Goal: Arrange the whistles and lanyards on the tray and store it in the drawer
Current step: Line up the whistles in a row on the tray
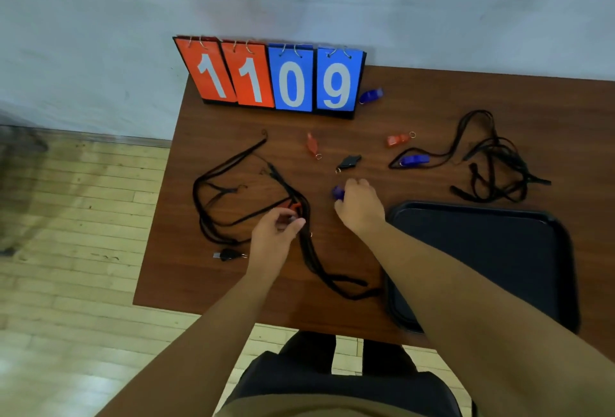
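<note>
My left hand [276,233] pinches a red whistle [294,207] lying among a tangle of black lanyards [233,197] on the left of the brown table [233,283]. My right hand [357,207] curls round a blue whistle [337,191] at the table's middle. Loose on the table lie a red whistle [312,144], a black whistle [348,161], another red whistle [397,139], a blue whistle [413,160] and, near the scoreboard, a further blue whistle [371,95]. A second lanyard heap [492,157] lies at the right. The black tray [552,233] sits at the front right with nothing on it.
A flip scoreboard [271,77] reading 11 and 09 stands at the table's back edge against the wall. A black whistle [228,254] lies near the left front edge. Wooden floor lies to the left. No drawer is in sight.
</note>
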Available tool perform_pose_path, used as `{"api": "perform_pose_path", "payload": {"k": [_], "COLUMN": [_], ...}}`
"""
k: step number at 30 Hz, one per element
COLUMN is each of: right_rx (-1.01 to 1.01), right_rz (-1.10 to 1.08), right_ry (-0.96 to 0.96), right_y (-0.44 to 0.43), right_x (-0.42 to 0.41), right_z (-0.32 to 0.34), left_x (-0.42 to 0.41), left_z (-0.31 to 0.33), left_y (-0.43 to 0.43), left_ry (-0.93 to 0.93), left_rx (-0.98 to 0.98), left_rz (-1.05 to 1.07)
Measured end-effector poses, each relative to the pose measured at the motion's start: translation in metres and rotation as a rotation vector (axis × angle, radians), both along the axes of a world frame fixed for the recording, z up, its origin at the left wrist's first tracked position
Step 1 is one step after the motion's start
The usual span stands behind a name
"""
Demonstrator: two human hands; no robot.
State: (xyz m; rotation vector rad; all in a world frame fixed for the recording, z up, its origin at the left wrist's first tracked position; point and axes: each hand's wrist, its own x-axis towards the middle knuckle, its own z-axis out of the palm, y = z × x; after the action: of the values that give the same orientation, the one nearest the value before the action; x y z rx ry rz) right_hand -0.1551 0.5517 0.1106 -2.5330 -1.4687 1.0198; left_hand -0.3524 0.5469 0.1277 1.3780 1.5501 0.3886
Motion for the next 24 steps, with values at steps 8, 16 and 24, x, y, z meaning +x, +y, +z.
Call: {"api": "perform_pose_path", "payload": {"k": [8,16,24], "right_rx": [0.178,0.205,0.216], "right_rz": [-0.347,-0.599,-0.724], "right_ry": [0.445,0.509,0.575], "right_y": [-0.060,-0.156,-0.199], "right_x": [0.041,0.115,0.151], "right_z": [0.036,0.063,0.060], "left_x": [0.027,0.108,0.168], "left_z": [0.010,0.025,0.024], "left_y": [0.001,-0.027,-0.069], "left_ry": [-0.119,-0.372,-0.310], "left_rx": [-0.162,-0.406,-0.454], "left_rz": [0.087,0.004,-0.042]}}
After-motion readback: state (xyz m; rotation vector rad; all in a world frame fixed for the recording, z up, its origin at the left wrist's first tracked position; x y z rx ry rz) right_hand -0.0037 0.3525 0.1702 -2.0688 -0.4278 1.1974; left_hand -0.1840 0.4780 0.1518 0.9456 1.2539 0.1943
